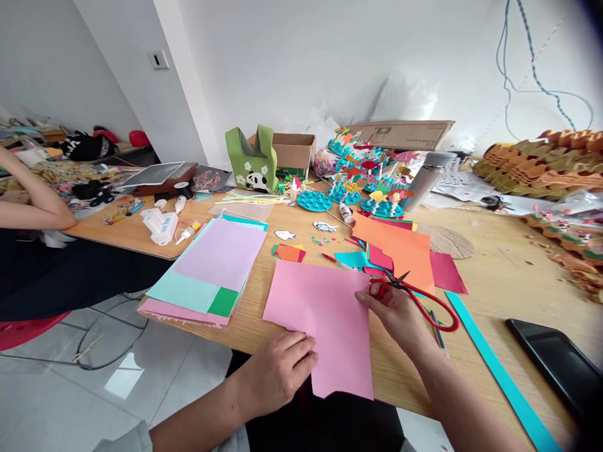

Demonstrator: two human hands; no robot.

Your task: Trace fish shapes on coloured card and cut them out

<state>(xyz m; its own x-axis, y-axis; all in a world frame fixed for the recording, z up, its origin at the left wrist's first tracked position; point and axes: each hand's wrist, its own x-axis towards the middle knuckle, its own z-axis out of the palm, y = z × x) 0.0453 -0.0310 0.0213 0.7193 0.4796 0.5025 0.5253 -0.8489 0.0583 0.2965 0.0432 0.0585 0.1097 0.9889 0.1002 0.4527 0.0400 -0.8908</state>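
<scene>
A sheet of pink paper, with a notch out of its lower left, is held up over the table's near edge. My left hand is closed on it at the notch, fingers on top. At the sheet's right edge, my right hand pinches the paper between thumb and fingers. The same hand carries red-handled scissors, with one handle loop sticking out to the right and the blades partly apart, pointing away from me. Orange paper and small blue and red scraps lie just beyond the scissors.
Stacked coloured paper lies left, and a black phone beside a blue strip right. Behind stand a green panda bag, blue discs with paper fish and a steel bottle. Another person's arm rests at the left table.
</scene>
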